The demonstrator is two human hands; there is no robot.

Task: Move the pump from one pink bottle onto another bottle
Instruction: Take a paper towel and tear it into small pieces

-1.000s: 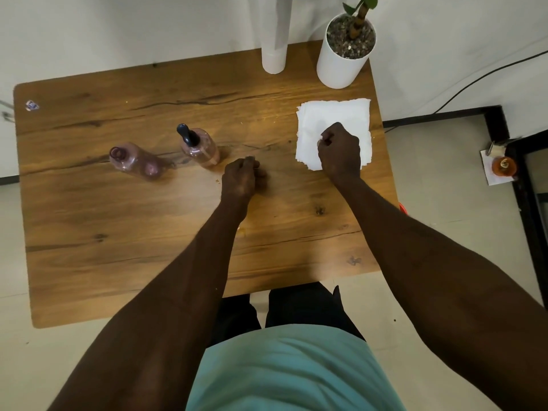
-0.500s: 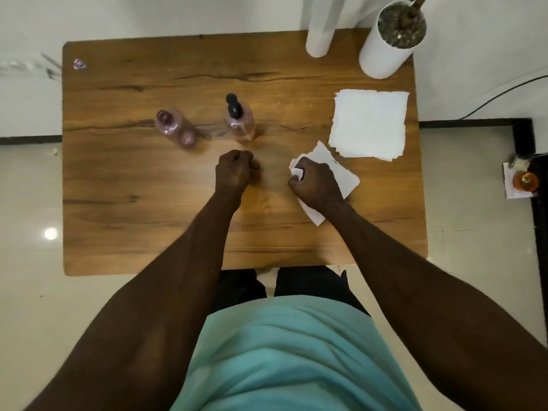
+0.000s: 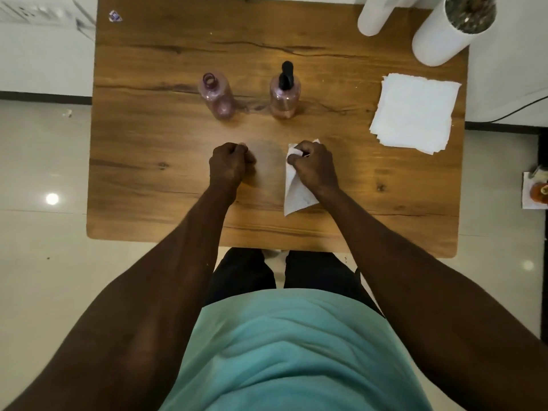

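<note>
Napkin [image 3: 296,188] now nearer table [image 3: 148,173] edge, pinched in right hand [image 3: 314,167]; left hand [image 3: 228,167] clenched, empty.

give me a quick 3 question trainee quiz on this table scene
1. True or false: the pump sits on the right-hand bottle.
2. What does the right hand pinch?
A. a napkin
B. a bottle
C. the pump
3. Fill in: the left bottle's neck is ____.

Key:
1. True
2. A, the napkin, pulled away from the stack
3. open; the left hand is a fist holding nothing
</note>
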